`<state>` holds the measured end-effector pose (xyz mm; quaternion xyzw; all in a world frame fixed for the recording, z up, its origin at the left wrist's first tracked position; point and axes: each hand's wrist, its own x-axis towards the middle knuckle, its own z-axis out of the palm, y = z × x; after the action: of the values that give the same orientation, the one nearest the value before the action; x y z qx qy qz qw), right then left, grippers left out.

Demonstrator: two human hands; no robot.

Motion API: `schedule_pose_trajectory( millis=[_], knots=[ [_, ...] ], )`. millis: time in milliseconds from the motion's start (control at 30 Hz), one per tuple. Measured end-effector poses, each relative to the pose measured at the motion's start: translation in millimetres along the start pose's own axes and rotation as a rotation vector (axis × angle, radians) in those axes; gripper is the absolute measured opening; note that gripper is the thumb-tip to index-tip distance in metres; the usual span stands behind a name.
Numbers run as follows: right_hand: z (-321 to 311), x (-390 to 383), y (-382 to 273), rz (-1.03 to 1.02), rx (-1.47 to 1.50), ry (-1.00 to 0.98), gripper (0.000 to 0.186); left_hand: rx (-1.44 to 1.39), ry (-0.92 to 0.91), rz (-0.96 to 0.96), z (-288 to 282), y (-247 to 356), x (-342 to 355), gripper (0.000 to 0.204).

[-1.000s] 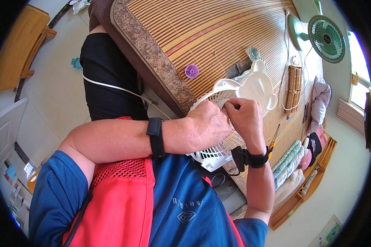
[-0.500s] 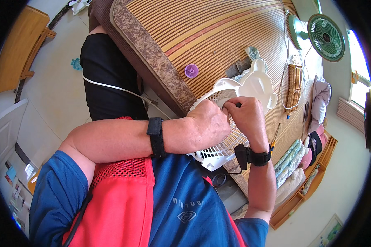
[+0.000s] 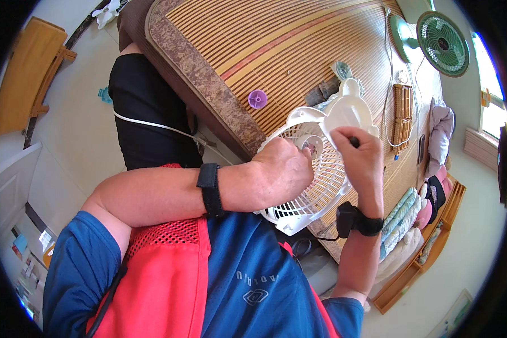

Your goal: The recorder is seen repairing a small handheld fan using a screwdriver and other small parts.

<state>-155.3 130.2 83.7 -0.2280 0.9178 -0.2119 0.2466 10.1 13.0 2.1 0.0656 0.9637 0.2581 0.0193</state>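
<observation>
A white fan housing [image 3: 348, 112] with rounded lobes and a round slatted grille [image 3: 328, 172] leans at the bed's edge in front of me. My left hand [image 3: 284, 173] lies across the grille with its fingers curled closed beside the round hub [image 3: 311, 145]. What those fingers hold is hidden. To the right, my right hand [image 3: 361, 160] is raised over the housing's right side, apart from the hub. Its thumb and finger pinch a small black piece [image 3: 354, 142], too little of which shows to name it.
A purple cap-like part [image 3: 257, 99] and some grey cloth [image 3: 323, 91] lie on the bamboo mat [image 3: 287, 39]. Farther off stand a green fan [image 3: 442, 44] and a wooden rack-like object [image 3: 402, 115]. A white cord [image 3: 152, 122] crosses my leg.
My right hand has moved right, away from the hub, with the black piece in its pinch. The hub now shows more. My left hand has stayed nearly in place.
</observation>
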Motion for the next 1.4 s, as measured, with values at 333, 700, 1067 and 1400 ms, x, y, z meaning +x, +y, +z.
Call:
schedule_pose_trajectory(
  millis=[333, 700, 1067, 1400],
  knots=[
    [-52.1, -51.5, 8.2, -0.211, 0.502, 0.281, 0.025, -0.017, 0.019, -0.025, -3.6, 0.0, 0.0, 0.059],
    [10.1, -82.7, 11.9, -0.5, -0.087, 0.387, 0.025, -0.015, -0.077, -0.075, -9.1, 2.5, 2.2, 0.061],
    [33.3, -78.2, 22.3, -0.555, -0.161, 0.339, 0.026, -0.003, -0.03, -0.056, -5.6, 1.9, 0.7, 0.061],
    [37.1, -75.1, 21.1, -0.58, -0.216, 0.356, 0.026, -0.042, -0.021, -0.045, -5.4, 0.7, 1.3, 0.059]
  ],
)
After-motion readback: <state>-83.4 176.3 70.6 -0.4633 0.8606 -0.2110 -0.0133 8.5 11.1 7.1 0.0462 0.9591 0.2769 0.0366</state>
